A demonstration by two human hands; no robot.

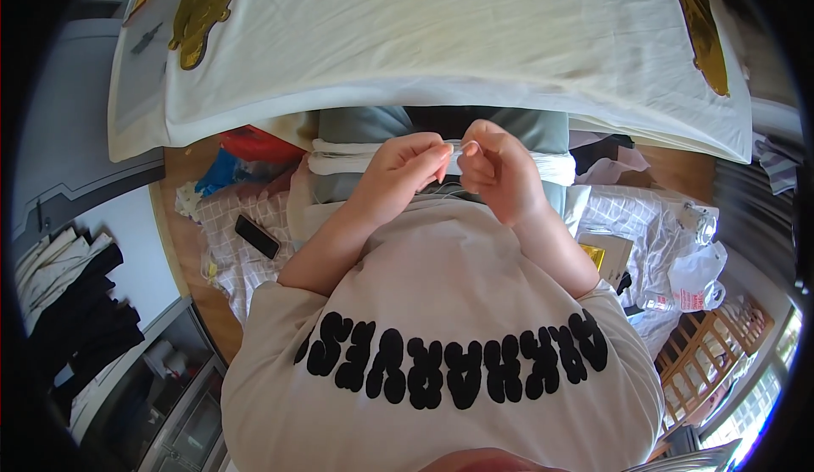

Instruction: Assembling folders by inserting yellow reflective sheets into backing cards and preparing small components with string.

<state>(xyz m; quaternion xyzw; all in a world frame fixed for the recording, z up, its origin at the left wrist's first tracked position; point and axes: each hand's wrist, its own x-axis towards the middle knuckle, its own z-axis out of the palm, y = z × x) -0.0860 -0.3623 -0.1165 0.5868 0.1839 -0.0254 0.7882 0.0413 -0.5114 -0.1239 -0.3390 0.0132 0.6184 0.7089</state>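
Observation:
Close together above my lap, both hands are closed in pinches. My left hand grips a thin white thread between thumb and forefinger. The same pale strand reaches my right hand, whose fingertips are also pinched together and whose other fingers are curled. Fine loops of thread hang under the hands, and their ends cannot be made out. A skein of white thread stretches across my knees behind the hands, partly hidden by them.
Ahead is a table edge draped in cream cloth, with gold shiny pieces at its far left and right. A phone lies on checked fabric to my left. At right are a plastic bag and a wooden rack.

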